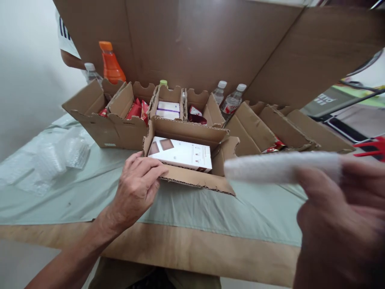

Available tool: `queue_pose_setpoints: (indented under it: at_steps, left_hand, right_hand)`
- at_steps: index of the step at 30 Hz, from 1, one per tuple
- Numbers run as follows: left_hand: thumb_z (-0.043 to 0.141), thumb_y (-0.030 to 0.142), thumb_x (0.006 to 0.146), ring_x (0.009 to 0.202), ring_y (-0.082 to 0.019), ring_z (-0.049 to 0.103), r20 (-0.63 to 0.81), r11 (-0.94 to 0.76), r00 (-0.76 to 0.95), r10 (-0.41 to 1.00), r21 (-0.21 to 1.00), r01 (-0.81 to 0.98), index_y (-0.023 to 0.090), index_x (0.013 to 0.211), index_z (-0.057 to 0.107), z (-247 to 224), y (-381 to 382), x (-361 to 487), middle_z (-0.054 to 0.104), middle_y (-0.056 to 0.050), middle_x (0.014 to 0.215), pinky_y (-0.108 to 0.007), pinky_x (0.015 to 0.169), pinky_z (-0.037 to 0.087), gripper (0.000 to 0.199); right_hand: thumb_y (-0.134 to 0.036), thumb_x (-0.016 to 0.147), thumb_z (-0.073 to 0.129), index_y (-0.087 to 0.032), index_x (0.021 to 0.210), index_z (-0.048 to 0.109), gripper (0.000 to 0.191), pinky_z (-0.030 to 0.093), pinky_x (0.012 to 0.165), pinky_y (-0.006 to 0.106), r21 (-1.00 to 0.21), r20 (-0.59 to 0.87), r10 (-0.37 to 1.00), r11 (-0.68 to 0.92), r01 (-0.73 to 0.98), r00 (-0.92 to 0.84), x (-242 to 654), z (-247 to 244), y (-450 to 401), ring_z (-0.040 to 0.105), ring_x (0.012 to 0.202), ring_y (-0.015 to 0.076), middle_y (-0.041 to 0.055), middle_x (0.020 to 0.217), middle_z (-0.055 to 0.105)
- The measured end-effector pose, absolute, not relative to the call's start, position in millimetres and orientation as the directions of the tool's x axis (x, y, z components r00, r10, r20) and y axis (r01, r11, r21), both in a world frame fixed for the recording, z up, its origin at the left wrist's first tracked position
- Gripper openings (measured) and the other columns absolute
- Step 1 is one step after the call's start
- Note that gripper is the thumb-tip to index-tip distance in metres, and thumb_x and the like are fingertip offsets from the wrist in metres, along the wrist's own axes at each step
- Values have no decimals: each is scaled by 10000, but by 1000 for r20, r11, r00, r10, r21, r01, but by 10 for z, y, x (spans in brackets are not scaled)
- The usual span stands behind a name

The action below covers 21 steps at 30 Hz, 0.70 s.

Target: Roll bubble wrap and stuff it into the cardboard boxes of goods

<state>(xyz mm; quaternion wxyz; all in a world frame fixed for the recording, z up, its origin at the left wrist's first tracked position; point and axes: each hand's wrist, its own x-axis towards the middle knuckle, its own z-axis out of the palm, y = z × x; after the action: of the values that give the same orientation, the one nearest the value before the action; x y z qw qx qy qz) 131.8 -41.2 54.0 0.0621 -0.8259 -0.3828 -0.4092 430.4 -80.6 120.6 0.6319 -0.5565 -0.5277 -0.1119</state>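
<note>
While the left hand (138,180) holds the left front corner of the front cardboard box (189,130), the right hand (337,212) carries a white roll (279,166) above and to the right of it. The left grip is narrow, with the fingers closed on the cardboard edge and the thumb along the front wall. The right grip is closed on the roll, with the thumb on its near side. The roll points leftward, toward the right end of the front box; motion blur hides its material.

The front cardboard box is open at the top and stands on a tabletop (192,251) whose rear part is covered by a pale green cloth (105,192). A white carton (183,154) with brown printed squares lies inside the front box, toward its left end. Clear bubble wrap (60,156) lies on the cloth to the left.

Directly behind the front box, a row of open cardboard compartments (114,132) contains red packets (136,110) and small white boxes (168,110). Behind this row stand an orange bottle (112,66) and clear bottles with white caps (233,100). A tall cardboard panel (192,44) rises behind the bottles. At its left edge, a person's white sleeve (67,38) is visible.
</note>
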Motion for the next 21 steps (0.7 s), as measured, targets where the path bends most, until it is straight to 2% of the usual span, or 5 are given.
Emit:
queue_pose_setpoints:
  at_steps: [2, 5, 11, 15, 21]
  left_hand:
    - [554, -19, 903, 991, -224, 691, 718, -692, 364, 594, 225, 686, 208, 1088, 678, 542, -424, 1323, 749, -55, 1048, -541, 1104, 465, 317]
    - [544, 4, 914, 987, -227, 691, 722, -682, 346, 600, 235, 692, 212, 1071, 680, 534, -445, 1327, 747, -52, 1044, -541, 1102, 470, 294]
    - [535, 12, 908, 994, -235, 692, 717, -681, 344, 606, 245, 690, 209, 1072, 694, 521, -454, 1327, 746, -57, 1044, -533, 1098, 475, 301]
    - [532, 14, 905, 1005, -242, 689, 727, -676, 330, 602, 244, 696, 203, 1087, 699, 508, -441, 1330, 747, -63, 1045, -531, 1091, 480, 311]
    - [536, 40, 915, 1023, -247, 690, 722, -671, 322, 612, 257, 696, 208, 1086, 699, 492, -414, 1363, 747, -65, 1059, -537, 1093, 486, 291]
  right_hand:
    - [-424, 822, 809, -241, 916, 762, 211, 514, 671, 355, -376, 869, 438, 286, 881, 229, 4263, 1326, -531, 637, 699, 182, 50, 845, 747]
    - [-400, 868, 711, -207, 902, 726, 197, 509, 741, 361, -201, 815, 578, 219, 955, 39, 4243, 1322, -256, 647, 747, 191, 53, 850, 756]
    - [-385, 895, 678, -218, 837, 706, 179, 447, 735, 372, -162, 635, 771, 205, 965, -57, 4211, 1112, -228, 583, 678, 196, 46, 746, 697]
    - [-430, 914, 669, -221, 719, 718, 289, 417, 791, 416, -108, 512, 843, 251, 962, -162, 4231, 1078, -245, 592, 773, 241, 54, 708, 674]
    - [-402, 927, 662, -206, 709, 780, 316, 418, 890, 475, -24, 490, 837, 292, 956, -244, 4211, 1050, -192, 578, 1088, 313, 100, 1213, 735]
